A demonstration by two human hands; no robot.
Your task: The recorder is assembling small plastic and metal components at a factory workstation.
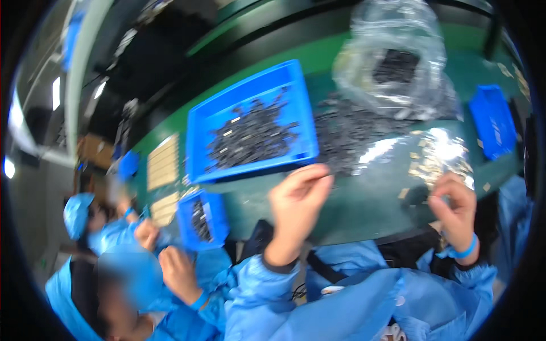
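My left hand point(296, 204) is raised over the green table's near edge, fingers curled together just below the blue tray point(196, 122) of small dark parts; whether it pinches a part is too blurred to tell. My right hand point(455, 207) hovers at the table's right, fingers pinched together beside a clear bag of small tan pieces point(441, 156). A loose heap of dark parts point(347, 133) lies between the tray and that bag. Both forearms wear blue sleeves.
A large clear plastic bag point(398, 62) holding dark parts stands at the back. A small blue tray point(492, 119) sits far right. On the left, a co-worker in blue holds another small blue tray point(202, 219); tan strips point(162, 165) lie beyond it.
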